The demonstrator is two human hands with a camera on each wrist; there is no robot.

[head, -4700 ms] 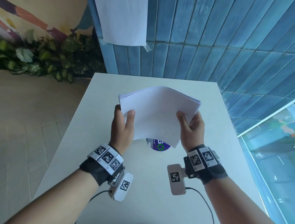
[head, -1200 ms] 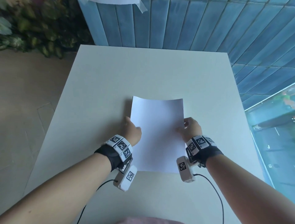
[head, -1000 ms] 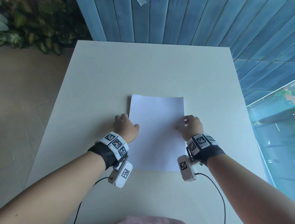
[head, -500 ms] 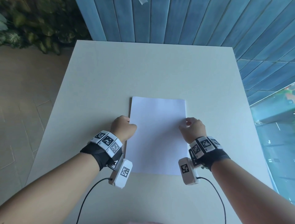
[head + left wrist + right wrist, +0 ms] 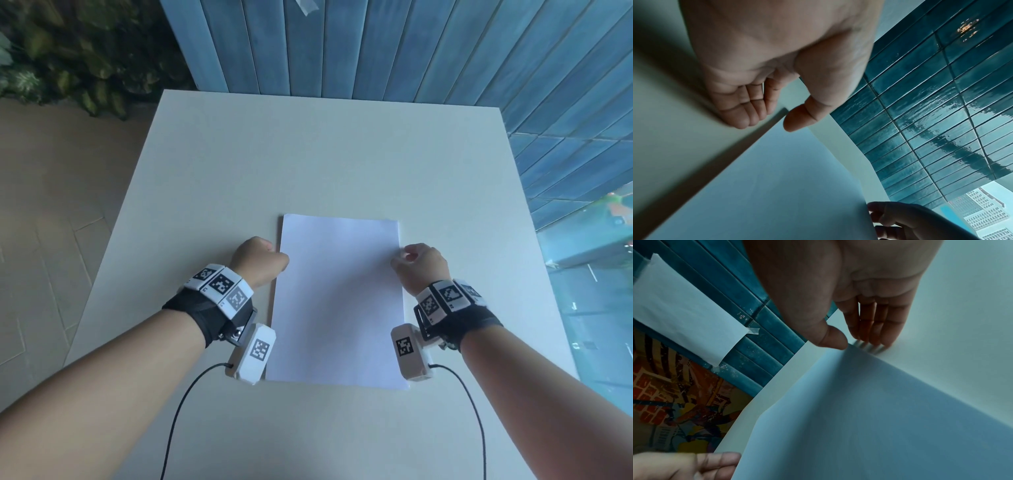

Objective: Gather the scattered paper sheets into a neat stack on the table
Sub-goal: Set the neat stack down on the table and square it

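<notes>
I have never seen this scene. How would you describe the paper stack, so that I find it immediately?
Look at the pale square table that stands against the blue tiled wall. On its near half, between the left hand and the right hand, lies the paper stack, flat and squared, its long sides running away from the person. It is the only white rectangle on the tabletop; another sheet is taped to the wall.

White table (image 5: 329, 164), blue tiled wall (image 5: 428, 51), leafy plants (image 5: 75, 58), beige floor (image 5: 51, 192)
</notes>
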